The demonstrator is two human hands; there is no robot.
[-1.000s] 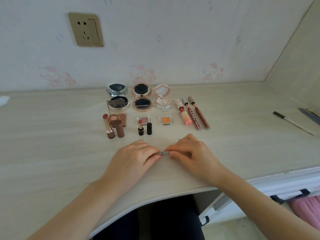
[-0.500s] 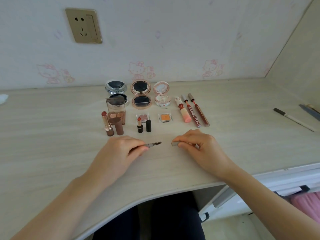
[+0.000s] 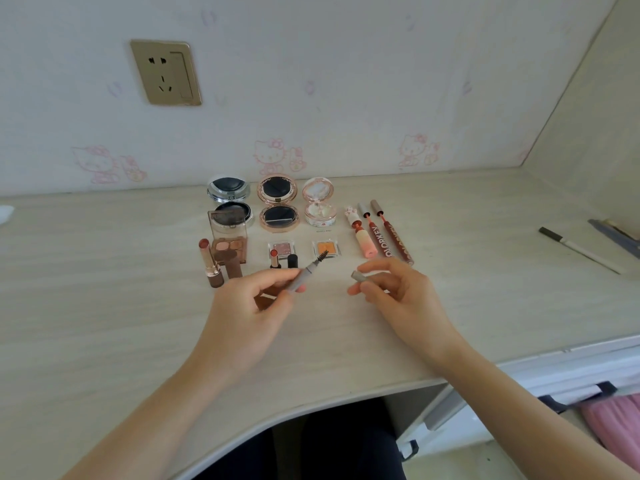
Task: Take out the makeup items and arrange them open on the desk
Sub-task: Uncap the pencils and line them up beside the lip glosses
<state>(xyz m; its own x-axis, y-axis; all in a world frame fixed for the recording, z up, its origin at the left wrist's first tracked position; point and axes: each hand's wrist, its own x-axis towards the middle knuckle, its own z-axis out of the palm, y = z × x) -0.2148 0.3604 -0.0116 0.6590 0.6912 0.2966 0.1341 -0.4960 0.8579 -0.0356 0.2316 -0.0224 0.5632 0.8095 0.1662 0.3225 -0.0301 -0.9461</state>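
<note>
L hand (image 3: 242, 317): raised over the desk, fingers pinched on the brow pencil (image 3: 306, 271); brush tip points up & away, twd the back row.
R hand (image 3: 398, 296): also off the desk, thumb & forefinger pinching the small grey cap (image 3: 357, 276); other fingers loosely curled.
Gap: pencil & cap apart, open space btwn the two hands.
Desk (image 3: 104, 289): pale wood grain, curved front edge.
Back row, L to R: silver compact (image 3: 228, 202), rose-gold compact (image 3: 278, 206), pink compact (image 3: 319, 204) — all w/ lids up, near the wall.
Mid row: eyeshadow palette (image 3: 228, 237) w/ clear lid up; two small single shadows (image 3: 281, 248), one pinkish, one orange.
Front L: tall lipstick (image 3: 209, 261) upright, bullet showing, brown cap just beside it.
Centre: short lipstick (image 3: 274, 258) upright, black cap next to it.
R of centre: three lip tubes (image 3: 377, 233) lying side by side, wands at the far end.
Far R: a thin pen (image 3: 578, 250) lying alone, well apart from the rest.
Wall: socket (image 3: 165, 72) up L.
</note>
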